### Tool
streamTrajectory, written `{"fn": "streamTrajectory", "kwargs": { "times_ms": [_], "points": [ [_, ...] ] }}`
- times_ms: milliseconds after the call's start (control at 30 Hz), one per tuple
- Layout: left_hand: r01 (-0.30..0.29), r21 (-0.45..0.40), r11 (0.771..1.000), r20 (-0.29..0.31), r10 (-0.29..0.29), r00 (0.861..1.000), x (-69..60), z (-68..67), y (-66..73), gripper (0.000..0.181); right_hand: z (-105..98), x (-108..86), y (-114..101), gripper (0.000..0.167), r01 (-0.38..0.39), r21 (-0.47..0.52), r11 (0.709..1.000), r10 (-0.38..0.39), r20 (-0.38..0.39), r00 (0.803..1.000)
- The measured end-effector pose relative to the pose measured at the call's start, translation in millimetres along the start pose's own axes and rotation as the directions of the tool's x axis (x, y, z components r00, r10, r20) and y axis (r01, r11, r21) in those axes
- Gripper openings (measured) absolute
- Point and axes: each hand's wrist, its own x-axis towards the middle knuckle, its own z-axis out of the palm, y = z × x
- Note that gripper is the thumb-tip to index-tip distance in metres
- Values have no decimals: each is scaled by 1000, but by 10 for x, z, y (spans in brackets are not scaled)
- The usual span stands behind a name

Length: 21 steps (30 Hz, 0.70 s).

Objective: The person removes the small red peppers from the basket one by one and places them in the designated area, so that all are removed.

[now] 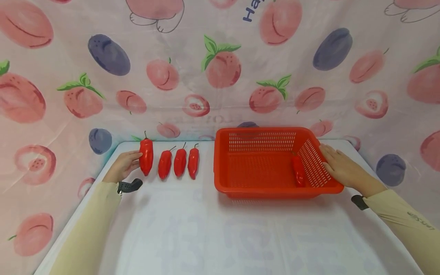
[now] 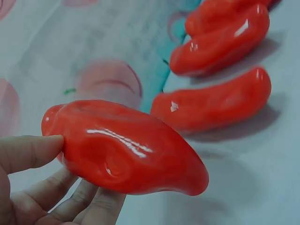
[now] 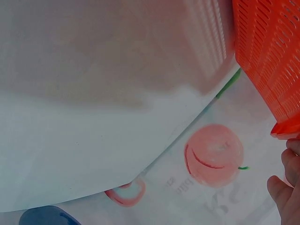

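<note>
My left hand (image 1: 123, 165) pinches a red chili pepper (image 1: 146, 156) between thumb and fingers, at the left side of the table. In the left wrist view the glossy pepper (image 2: 126, 147) is held above the white surface, with the thumb on its near end. Beside it lie three more red peppers in a row, the nearest pepper (image 1: 164, 164) just to its right. My right hand (image 1: 342, 167) rests on the right rim of a red plastic basket (image 1: 261, 190), its fingers mostly straight. One red pepper (image 1: 298, 170) lies inside the basket, near its right wall.
A white table (image 1: 192, 229) carries everything. Behind and along its sides hangs a pale cloth (image 1: 213, 114) printed with fruit. The basket has slotted walls and stands right of the row of peppers.
</note>
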Motion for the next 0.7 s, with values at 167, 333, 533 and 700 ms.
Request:
{"fn": "streamTrajectory", "kwargs": {
  "times_ms": [167, 333, 533, 700],
  "points": [
    [48, -13, 999, -9, -48, 999, 97, -70, -62, 68, -5, 1, 0, 68, -8, 7, 1000, 8, 13, 1000],
    [66, -30, 997, 5, -66, 998, 180, -161, -134, 72, -3, 5, 5, 68, -9, 4, 1000, 9, 15, 1000],
    [117, -9, 993, -11, -117, 993, 216, -116, -164, 68, 3, 9, 9, 69, -11, 2, 1000, 11, 17, 1000],
    [159, -19, 987, -38, -160, 986, 258, -80, -188, 65, 3, 8, 0, 69, -12, 2, 1000, 12, 18, 1000]
  ]
}}
